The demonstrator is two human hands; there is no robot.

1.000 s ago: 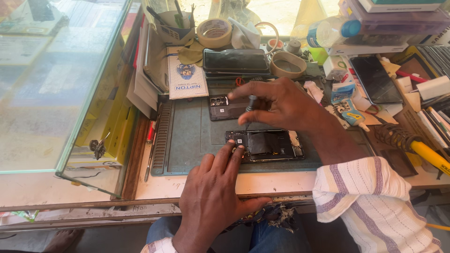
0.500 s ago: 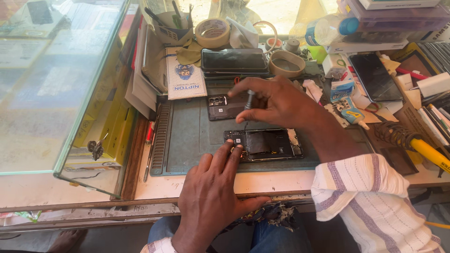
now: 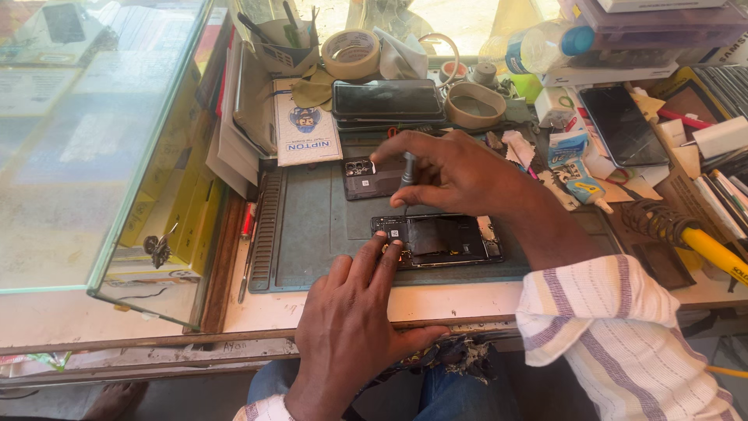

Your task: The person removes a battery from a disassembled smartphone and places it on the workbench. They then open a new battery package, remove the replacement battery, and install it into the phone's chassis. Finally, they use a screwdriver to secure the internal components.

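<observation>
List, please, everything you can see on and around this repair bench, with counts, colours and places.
Opened phone: one, black, on the mat, near edge.
Back cover: one, dark, on the mat, behind the opened phone.
Work mat: one, grey-green, bench centre.
Screwdriver: one, grey, upright over the opened phone.
Tape roll: one, beige, at the back.
Flat phone: one, black screen, behind the mat.
Glass case: one, clear, at the left.
Bottle: one, clear with blue cap, back right.
Yellow-handled tool: one, right edge.
Left hand: fingertips pressing the opened phone's left end.
Right hand: its grip holds the screwdriver.
</observation>
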